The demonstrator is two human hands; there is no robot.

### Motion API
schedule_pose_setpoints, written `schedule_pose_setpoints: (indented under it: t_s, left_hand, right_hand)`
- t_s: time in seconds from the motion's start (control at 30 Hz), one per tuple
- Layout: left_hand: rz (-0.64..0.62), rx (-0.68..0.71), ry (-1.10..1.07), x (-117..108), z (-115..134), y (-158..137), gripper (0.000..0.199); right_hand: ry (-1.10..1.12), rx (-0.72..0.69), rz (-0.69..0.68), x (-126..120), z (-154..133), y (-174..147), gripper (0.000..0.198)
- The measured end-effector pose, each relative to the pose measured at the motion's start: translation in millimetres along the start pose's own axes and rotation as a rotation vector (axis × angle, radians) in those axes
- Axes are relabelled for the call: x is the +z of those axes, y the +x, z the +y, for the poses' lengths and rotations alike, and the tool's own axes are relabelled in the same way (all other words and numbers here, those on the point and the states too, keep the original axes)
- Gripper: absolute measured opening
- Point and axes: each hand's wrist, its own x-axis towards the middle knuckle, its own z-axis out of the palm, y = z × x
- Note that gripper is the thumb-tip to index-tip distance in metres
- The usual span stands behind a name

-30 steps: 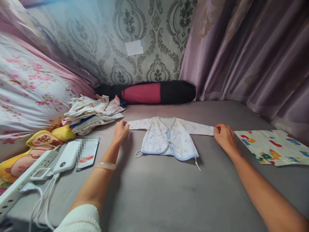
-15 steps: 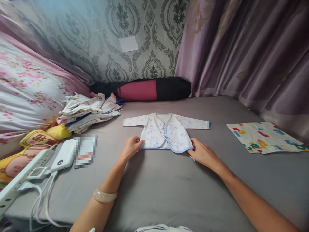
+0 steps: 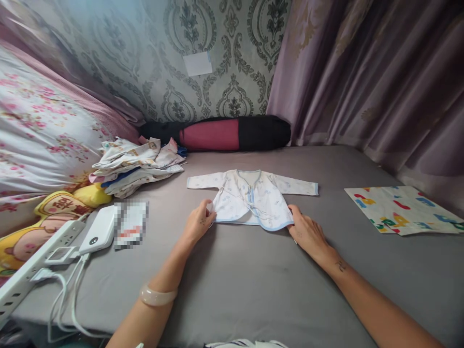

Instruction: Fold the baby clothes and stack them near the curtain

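Observation:
A white baby shirt with a pale blue print and blue edging lies spread on the grey sheet, its sleeves stretched out to both sides. Thin ties cross its front. My left hand pinches the lower left corner of the hem. At the lower right corner, my right hand grips the hem between thumb and fingers. The front panels part at the bottom, and the back panel's blue edge shows between them.
Left are a pile of folded clothes, a yellow plush toy, a white power bank and a power strip with cables. A patterned cloth lies right. A black and red bolster-shaped bag rests against the wall.
The front panels at the hem have been lifted and spread slightly, so the gap between them is wider. My right wrist has turned a little. The whole view has shifted slightly.

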Motion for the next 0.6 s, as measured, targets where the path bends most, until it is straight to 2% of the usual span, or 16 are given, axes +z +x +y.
schedule_pose_setpoints:
  t_s: [0.2, 0.33, 0.47, 0.6]
  left_hand:
    - [0.074, 0.189, 0.258, -9, 14, -5, 0.028]
    - [0.005, 0.321, 0.235, -10, 37, -2, 0.023]
    - [-0.074, 0.423, 0.147, 8, 69, 5, 0.017]
    - [-0.113, 0.37, 0.116, 34, 90, 8, 0.014]
  right_hand:
    - [-0.104, -0.053, 0.047, -11, 1, -16, 0.039]
    - [-0.225, -0.182, -0.002, -29, -21, -36, 0.029]
    - [-0.131, -0.347, 0.025, -35, -58, -36, 0.02]
    - [-0.108, -0.336, 0.013, -22, -85, -14, 0.021]
